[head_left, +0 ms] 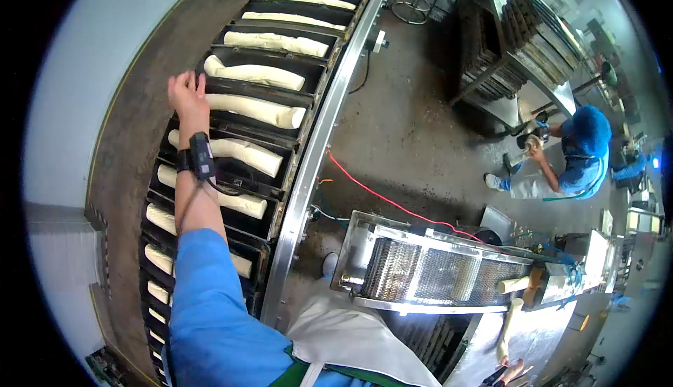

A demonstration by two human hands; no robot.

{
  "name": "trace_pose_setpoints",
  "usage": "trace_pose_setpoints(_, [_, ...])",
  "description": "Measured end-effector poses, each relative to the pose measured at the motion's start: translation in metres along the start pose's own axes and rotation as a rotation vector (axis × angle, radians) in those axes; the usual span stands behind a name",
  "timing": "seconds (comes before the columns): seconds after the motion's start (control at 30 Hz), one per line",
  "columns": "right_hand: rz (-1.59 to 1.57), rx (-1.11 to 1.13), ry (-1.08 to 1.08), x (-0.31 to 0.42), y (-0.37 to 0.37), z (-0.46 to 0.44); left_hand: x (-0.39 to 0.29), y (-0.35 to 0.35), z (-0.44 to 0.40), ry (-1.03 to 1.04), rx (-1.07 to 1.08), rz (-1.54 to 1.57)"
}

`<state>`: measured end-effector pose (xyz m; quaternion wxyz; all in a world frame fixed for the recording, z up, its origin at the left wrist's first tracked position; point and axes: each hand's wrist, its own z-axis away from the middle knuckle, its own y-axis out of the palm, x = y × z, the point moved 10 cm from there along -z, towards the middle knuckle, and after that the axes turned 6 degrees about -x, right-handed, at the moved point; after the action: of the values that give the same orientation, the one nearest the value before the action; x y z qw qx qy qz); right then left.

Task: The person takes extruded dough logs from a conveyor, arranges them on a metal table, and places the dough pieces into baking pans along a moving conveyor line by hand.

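At left, a row of dark tins [308, 84] runs alongside a metal rail [308, 163]; most tins whose interiors show hold a single pale dough length, so that portion of the loading appears done. The left hand [188, 96] is poised at the outer ends of the tins, its fingers loosely bent and slightly apart, with nothing visibly pinched; the nearest dough length [256, 110] lies in its tin just beside it. Right of the rail stands a mesh-belt machine [434, 271]. At its far end lies a dough piece [514, 286], and on the adjoining metal counter [536, 334] a long dough strip [510, 327]; neither is in a tin, so both appear left to place. The right hand [515, 371] is by the strip's lower end, partly cut off; whether it pinches the dough cannot be told. Farther right, a co-worker [582, 155] in a blue cap sits or crouches.
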<state>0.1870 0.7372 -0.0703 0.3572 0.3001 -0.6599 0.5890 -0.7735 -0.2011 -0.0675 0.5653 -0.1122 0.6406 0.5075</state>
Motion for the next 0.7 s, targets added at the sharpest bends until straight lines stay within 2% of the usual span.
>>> trace_pose_setpoints(0.03, [0.079,0.091,-0.12,-0.033,0.004,-0.025,0.003,0.02,0.004,-0.046,0.129,0.135])
trace_pose_setpoints(0.07, [-0.093,0.153,0.072,-0.039,0.027,-0.005,0.03,0.033,-0.011,-0.228,0.214,0.152])
trace_pose_setpoints(0.1, [-0.274,0.18,0.283,-0.044,0.051,0.018,0.05,0.053,-0.025,-0.114,0.431,-0.079])
trace_pose_setpoints(0.13, [-0.429,0.171,0.49,-0.033,0.08,0.057,0.047,0.069,-0.009,0.091,0.546,-0.409])
trace_pose_setpoints(0.17, [0.072,0.438,0.174,-0.013,0.107,0.05,0.042,0.084,0.01,0.331,0.616,-0.719])
trace_pose_setpoints(0.2, [0.529,0.562,-0.232,0.01,0.131,0.049,0.016,0.098,0.054,0.657,0.553,-1.126])
trace_pose_setpoints(0.23, [0.569,0.491,-0.304,0.077,0.147,0.106,0.022,0.098,0.049,0.64,0.501,-1.072])
trace_pose_setpoints(0.27, [0.565,0.487,-0.302,0.087,0.149,0.117,0.027,0.106,0.048,0.642,0.504,-1.067])
trace_pose_setpoints(0.3, [0.053,0.4,0.187,0.064,0.143,0.118,0.047,0.101,0.027,0.244,0.428,-0.718])
trace_pose_setpoints(0.33, [-0.465,0.282,0.659,0.043,0.147,0.137,0.075,0.097,0.011,0.087,0.361,-0.642])
trace_pose_setpoints(0.37, [-0.384,0.237,0.636,0.056,0.142,0.152,0.102,0.091,-0.003,-0.064,0.276,-0.55])
trace_pose_setpoints(0.4, [-0.48,0.412,0.712,0.031,0.147,0.143,0.128,0.086,-0.015,-0.2,0.177,-0.454])
trace_pose_setpoints(0.43, [-0.557,0.6,0.793,0.0,0.148,0.13,0.149,0.075,-0.014,-0.278,0.036,-0.61])
trace_pose_setpoints(0.47, [-0.607,0.787,0.864,0.017,0.162,0.154,0.151,0.064,-0.001,-0.354,-0.108,-0.761])
trace_pose_setpoints(0.5, [-0.412,0.224,0.835,-0.005,0.126,0.142,0.138,0.108,0.017,0.086,0.447,-1.259])
trace_pose_setpoints(0.53, [-0.527,0.426,0.644,-0.071,0.126,0.097,0.156,0.112,0.027,0.12,0.557,-1.276])
trace_pose_setpoints(0.6, [-0.367,0.802,0.371,-0.076,0.157,0.093,0.19,0.118,0.042,0.247,0.768,-1.294])
trace_pose_setpoints(0.63, [-0.493,0.74,0.516,-0.049,0.174,0.117,0.208,0.116,0.043,0.316,0.861,-1.246])
trace_pose_setpoints(0.67, [-0.612,0.659,0.755,-0.063,0.192,0.117,0.228,0.115,0.038,0.367,0.952,-1.162])
trace_pose_setpoints(0.7, [-0.441,0.662,0.634,-0.011,0.21,0.147,0.245,0.111,0.029,0.364,1.028,-1.056])
